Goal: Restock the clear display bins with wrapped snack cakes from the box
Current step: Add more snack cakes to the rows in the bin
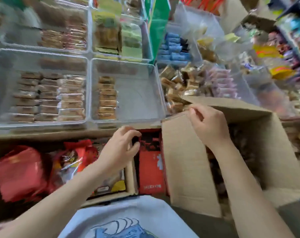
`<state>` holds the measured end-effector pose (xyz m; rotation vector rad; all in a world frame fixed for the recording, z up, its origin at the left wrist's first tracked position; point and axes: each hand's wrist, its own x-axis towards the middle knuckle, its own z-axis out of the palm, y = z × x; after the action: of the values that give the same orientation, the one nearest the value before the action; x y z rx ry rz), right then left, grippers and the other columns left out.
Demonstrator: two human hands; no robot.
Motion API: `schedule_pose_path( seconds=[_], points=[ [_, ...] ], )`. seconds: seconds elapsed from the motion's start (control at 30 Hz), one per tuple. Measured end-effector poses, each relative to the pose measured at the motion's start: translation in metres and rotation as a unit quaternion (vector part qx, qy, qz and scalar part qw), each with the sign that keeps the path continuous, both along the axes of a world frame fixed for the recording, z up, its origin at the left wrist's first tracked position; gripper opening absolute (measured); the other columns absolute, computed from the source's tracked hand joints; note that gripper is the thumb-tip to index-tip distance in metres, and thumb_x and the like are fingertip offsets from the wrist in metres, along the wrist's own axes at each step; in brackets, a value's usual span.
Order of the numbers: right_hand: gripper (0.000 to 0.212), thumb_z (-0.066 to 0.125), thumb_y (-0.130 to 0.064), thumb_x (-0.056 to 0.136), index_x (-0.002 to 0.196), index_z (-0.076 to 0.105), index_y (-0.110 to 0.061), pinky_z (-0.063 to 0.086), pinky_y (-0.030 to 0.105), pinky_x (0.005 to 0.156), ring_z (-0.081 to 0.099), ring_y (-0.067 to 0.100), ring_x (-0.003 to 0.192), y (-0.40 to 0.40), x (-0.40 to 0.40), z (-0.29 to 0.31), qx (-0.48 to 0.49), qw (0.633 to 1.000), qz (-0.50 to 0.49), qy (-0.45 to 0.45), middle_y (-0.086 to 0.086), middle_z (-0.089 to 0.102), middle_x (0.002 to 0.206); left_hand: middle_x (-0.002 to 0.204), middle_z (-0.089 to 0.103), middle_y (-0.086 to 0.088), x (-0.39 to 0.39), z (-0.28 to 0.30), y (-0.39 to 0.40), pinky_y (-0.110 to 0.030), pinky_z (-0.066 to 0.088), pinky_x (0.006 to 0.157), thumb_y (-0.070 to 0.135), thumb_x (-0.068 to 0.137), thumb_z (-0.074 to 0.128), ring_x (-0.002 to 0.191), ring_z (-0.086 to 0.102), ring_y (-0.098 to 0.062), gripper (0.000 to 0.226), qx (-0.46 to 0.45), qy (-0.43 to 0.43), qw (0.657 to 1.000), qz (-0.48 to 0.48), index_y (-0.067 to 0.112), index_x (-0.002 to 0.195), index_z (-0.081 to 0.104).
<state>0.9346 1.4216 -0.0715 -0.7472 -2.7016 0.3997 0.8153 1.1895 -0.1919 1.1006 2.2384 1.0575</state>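
Cakes (106, 97) fill one column at the left of the half-empty bin (139, 93), long axes crosswise. Box (259, 152) sits right of it. Right hand (207, 125) pinches the box flap (185, 160), nearer the stock inside. Left hand (121, 148) hovers half-curled, holding nothing, just below the bin.

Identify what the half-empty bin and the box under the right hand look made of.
Bin: clear rigid plastic, apparently; its contents and floor show through glossy walls. Box: plain brown cardboard, matte, with creased, folded flaps. The right hand holds a flap's edge.
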Motion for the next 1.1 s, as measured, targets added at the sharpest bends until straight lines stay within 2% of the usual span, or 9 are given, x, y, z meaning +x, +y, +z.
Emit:
schedule_pose_path(
  seconds=[0.1,0.23,0.37,0.6,0.7,0.87,0.97,1.03,1.1],
  points=[
    [0.02,0.053,-0.02,0.099,0.105,0.072,-0.014,0.052,0.039,0.076,0.064,0.024,0.089,0.044,0.049,0.001,-0.018,0.997,-0.037,-0.059,0.005,0.072,0.096,0.146,0.045,-0.002,0.061,0.021,0.05,-0.035,0.037,0.111,0.038,0.096,0.055,0.136,0.041,-0.021,0.045,0.043,-0.002,0.998,-0.041,0.022,0.137,0.054],
    [0.022,0.049,-0.026,0.1,0.104,0.069,-0.017,0.047,0.034,0.069,0.063,0.025,0.091,0.084,0.086,-0.023,-0.022,0.977,-0.018,-0.21,0.003,0.07,0.098,0.163,0.03,0.001,0.114,0.047,0.101,-0.043,0.02,0.121,0.044,0.096,0.048,0.153,0.021,-0.019,0.052,0.123,0.084,0.982,-0.113,0.028,0.145,0.045],
    [0.019,0.05,-0.026,0.098,0.102,0.066,-0.017,0.051,0.037,0.072,0.064,0.029,0.094,0.12,0.096,-0.064,-0.031,0.942,0.011,-0.333,0.006,0.069,0.102,0.166,0.023,0.004,0.126,0.041,0.135,-0.05,0.01,0.126,0.052,0.097,0.04,0.156,0.002,-0.014,0.061,0.069,0.109,0.986,-0.108,0.026,0.152,0.04],
    [0.039,0.051,-0.023,0.096,0.133,0.057,-0.012,0.051,0.038,0.091,0.06,0.03,0.112,0.153,0.103,-0.178,-0.098,0.826,0.144,-0.536,0.008,0.062,0.128,0.166,0.022,0.007,0.135,0.018,0.142,-0.05,0.011,0.125,0.04,0.096,0.043,0.156,0.006,-0.017,0.06,0.076,0.103,0.99,-0.05,0.022,0.153,0.04],
    [0.042,0.057,-0.025,0.094,0.135,0.058,-0.017,0.051,0.042,0.099,0.059,0.03,0.116,0.155,0.113,-0.205,-0.111,0.792,0.16,-0.579,0.009,0.059,0.134,0.166,0.022,0.009,0.139,0.02,0.143,-0.051,0.012,0.124,0.038,0.095,0.042,0.156,0.007,-0.017,0.06,0.072,0.097,0.992,-0.032,0.024,0.153,0.04],
    [0.042,0.057,-0.019,0.095,0.137,0.054,-0.009,0.048,0.032,0.085,0.06,0.032,0.113,0.147,0.112,-0.199,-0.074,0.763,0.194,-0.612,0.011,0.059,0.132,0.165,0.024,0.01,0.142,0.023,0.145,-0.052,0.014,0.124,0.036,0.093,0.04,0.156,0.009,-0.015,0.059,0.072,0.087,0.993,-0.013,0.025,0.152,0.041],
    [0.04,0.052,-0.012,0.097,0.136,0.053,-0.006,0.045,0.038,0.095,0.055,0.033,0.122,0.142,0.114,-0.191,-0.038,0.754,0.213,-0.621,0.014,0.056,0.136,0.165,0.023,0.012,0.145,0.023,0.146,-0.048,0.011,0.123,0.036,0.094,0.039,0.155,0.008,-0.013,0.059,0.072,0.079,0.994,0.001,0.027,0.152,0.041],
    [0.033,0.055,-0.013,0.096,0.129,0.059,-0.009,0.048,0.037,0.087,0.059,0.029,0.113,0.148,0.113,-0.186,-0.053,0.76,0.219,-0.61,0.012,0.06,0.13,0.165,0.023,0.013,0.147,0.024,0.147,-0.045,0.01,0.123,0.037,0.094,0.038,0.155,0.008,-0.011,0.058,0.073,0.072,0.995,0.006,0.028,0.151,0.041],
    [0.026,0.064,-0.025,0.093,0.117,0.067,-0.013,0.049,0.031,0.075,0.063,0.023,0.1,0.164,0.106,-0.174,-0.142,0.807,0.169,-0.547,0.008,0.067,0.116,0.165,0.022,0.014,0.147,0.025,0.147,-0.045,0.01,0.122,0.037,0.094,0.037,0.155,0.007,-0.01,0.058,0.071,0.068,0.995,0.006,0.028,0.151,0.04]
  ],
)
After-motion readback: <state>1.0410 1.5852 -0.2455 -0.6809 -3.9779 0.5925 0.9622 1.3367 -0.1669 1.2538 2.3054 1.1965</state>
